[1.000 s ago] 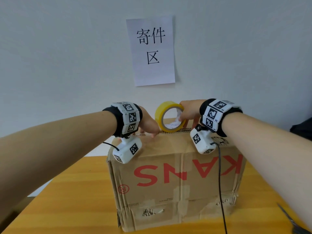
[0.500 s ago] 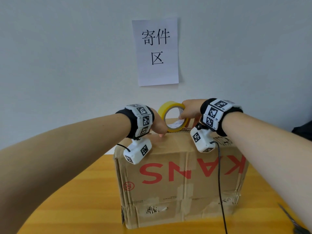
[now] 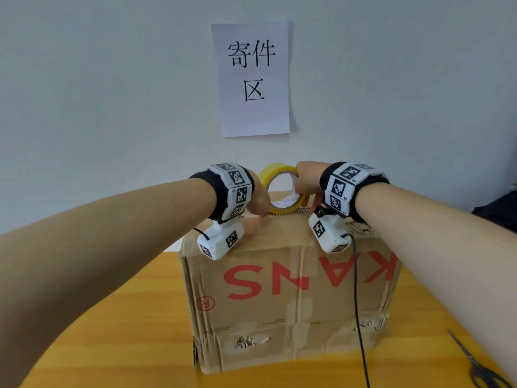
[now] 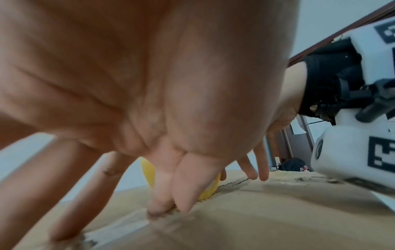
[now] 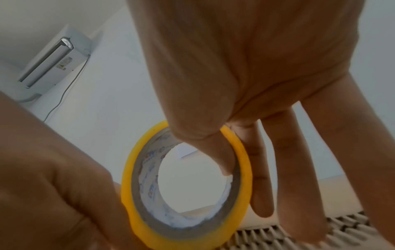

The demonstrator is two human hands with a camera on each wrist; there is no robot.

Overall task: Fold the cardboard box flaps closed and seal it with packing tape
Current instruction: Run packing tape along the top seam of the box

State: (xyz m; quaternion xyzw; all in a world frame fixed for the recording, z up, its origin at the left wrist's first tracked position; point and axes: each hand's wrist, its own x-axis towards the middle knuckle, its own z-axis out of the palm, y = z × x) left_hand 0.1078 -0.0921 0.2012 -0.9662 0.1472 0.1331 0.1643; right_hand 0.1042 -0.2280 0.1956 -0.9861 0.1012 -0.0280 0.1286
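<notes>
A brown cardboard box (image 3: pixel 291 289) with red letters stands on the wooden table, its top flaps folded down. A yellow roll of packing tape (image 3: pixel 277 170) stands on edge on the box's top. My right hand (image 3: pixel 306 180) grips the roll (image 5: pixel 181 240), thumb inside the core and fingers down its outer side. My left hand (image 3: pixel 258 203) is just left of the roll. In the left wrist view, the left hand's (image 4: pixel 169 203) thumb and forefinger tips press a pale strip of tape (image 4: pixel 119 225) on the cardboard. Its other fingers lie straight on the top.
Scissors (image 3: pixel 475 365) lie at the table's (image 3: pixel 112 331) near right corner. A paper sign (image 3: pixel 251 79) hangs on the wall behind the box. A dark object (image 3: pixel 498 211) sits at the far right edge. A black wrist-camera cable (image 3: pixel 358 303) hangs in front of the box.
My left hand has edged a little closer to the roll. The right hand keeps the same hold, and the view has shifted slightly.
</notes>
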